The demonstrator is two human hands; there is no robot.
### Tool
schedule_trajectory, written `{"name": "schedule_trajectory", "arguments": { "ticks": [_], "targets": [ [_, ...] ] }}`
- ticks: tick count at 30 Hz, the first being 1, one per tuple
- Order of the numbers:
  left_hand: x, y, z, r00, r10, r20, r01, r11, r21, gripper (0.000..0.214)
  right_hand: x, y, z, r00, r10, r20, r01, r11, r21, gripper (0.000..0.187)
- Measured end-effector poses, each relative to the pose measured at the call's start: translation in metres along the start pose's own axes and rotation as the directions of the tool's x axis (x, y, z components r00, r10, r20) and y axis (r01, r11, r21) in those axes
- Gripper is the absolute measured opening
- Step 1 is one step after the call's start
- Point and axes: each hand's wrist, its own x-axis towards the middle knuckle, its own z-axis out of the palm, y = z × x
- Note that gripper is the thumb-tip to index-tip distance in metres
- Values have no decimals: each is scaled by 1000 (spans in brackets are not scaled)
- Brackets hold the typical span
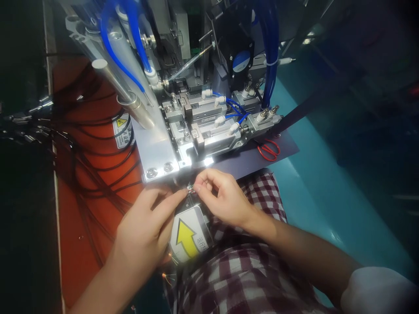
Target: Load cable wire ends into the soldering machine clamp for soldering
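Just in front of the machine, both hands meet at the fingertips. My left hand (144,229) is closed, its thumb and forefinger pinching the end of a cable with thin bare wires (190,188). From the other side, my right hand (224,196) pinches those fine wires between thumb and forefinger. The cable's length is hidden behind my left hand. Below my left palm, more frayed wire ends (168,277) with orange tips stick out. Under the hands lies a white plate with a yellow arrow (185,237).
A machine with metal slides (209,117) and blue air hoses (270,52) stands ahead. Red-handled scissors (269,150) lie on its dark base at right. Black cables (88,187) spread over the orange surface (70,244) at left. A checkered apron (235,279) covers my lap.
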Motion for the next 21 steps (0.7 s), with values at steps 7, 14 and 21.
{"name": "schedule_trajectory", "arguments": {
  "ticks": [7,14,21],
  "targets": [
    [1,1,1,1000,-3,-8,4,1000,13,29,0,-2,2,999,52,-4,-52,998,30,9],
    [1,0,-1,1000,10,-3,-10,1000,29,29,-1,-1,1,999,42,1,-42,999,17,9],
    [0,-1,0,1000,0,14,0,1000,17,29,0,1,1,1000,13,3,-13,1000,14,9]
  ]
}}
